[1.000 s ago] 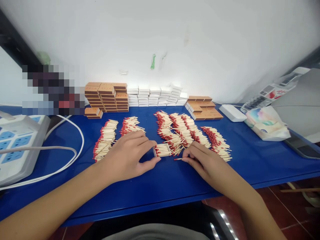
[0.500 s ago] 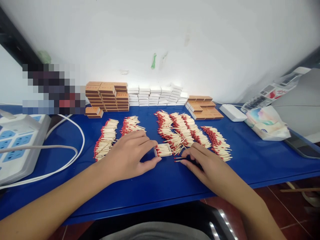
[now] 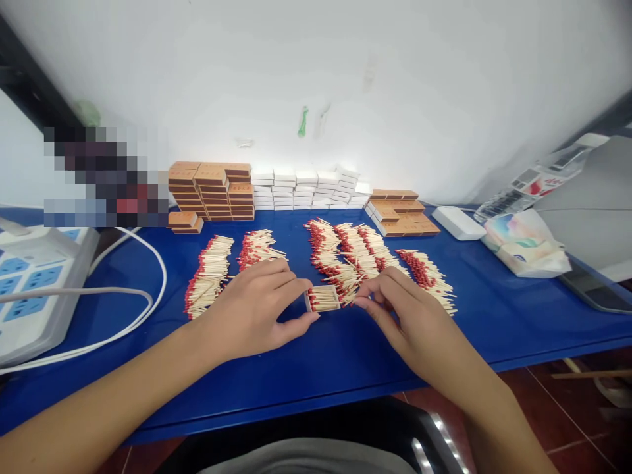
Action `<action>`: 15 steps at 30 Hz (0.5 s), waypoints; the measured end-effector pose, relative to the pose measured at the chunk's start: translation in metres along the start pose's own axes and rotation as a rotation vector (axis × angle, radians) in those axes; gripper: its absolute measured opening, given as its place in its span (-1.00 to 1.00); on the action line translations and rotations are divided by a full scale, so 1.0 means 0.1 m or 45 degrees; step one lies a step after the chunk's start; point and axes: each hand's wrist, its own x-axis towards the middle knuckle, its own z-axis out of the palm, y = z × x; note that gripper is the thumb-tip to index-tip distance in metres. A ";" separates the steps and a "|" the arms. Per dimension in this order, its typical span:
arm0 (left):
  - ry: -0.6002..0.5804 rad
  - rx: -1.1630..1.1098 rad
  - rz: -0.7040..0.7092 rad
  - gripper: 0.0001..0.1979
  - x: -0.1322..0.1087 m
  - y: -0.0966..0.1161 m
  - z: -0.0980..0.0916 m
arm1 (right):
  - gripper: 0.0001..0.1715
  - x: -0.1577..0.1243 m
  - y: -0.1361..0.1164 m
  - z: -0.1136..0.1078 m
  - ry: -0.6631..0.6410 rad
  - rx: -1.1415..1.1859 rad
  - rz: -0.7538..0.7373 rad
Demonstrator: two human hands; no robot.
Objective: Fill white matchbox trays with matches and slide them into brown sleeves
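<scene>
A small white matchbox tray [image 3: 324, 299] holding red-tipped matches lies on the blue table [image 3: 316, 375]. My left hand [image 3: 266, 306] grips the tray's left end between thumb and forefinger. Just right of the tray, my right hand [image 3: 395, 306] pinches matches, whose red tips show at its fingertips; how many is too small to tell. Beyond the hands lie rows of loose matches: two at the left [image 3: 212, 273] and several at the right [image 3: 323, 247]. The outermost right row [image 3: 429, 276] is partly behind my right hand.
Along the wall stand stacks of brown matchboxes [image 3: 212, 191], white trays [image 3: 306, 191] and more brown boxes [image 3: 405, 214]. A power strip [image 3: 44, 296] with white cables is at the left. A white box [image 3: 459, 222], tissue pack [image 3: 526, 243] and plastic bottle [image 3: 538, 181] lie right.
My right hand has moved slightly up, and the two loose matches lying by its fingertips have left the table there. My left hand stays at the tray.
</scene>
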 end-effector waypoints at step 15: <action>-0.022 -0.020 0.000 -0.76 0.00 0.00 0.00 | -0.81 0.26 -0.16 0.06 -0.042 0.061 -0.104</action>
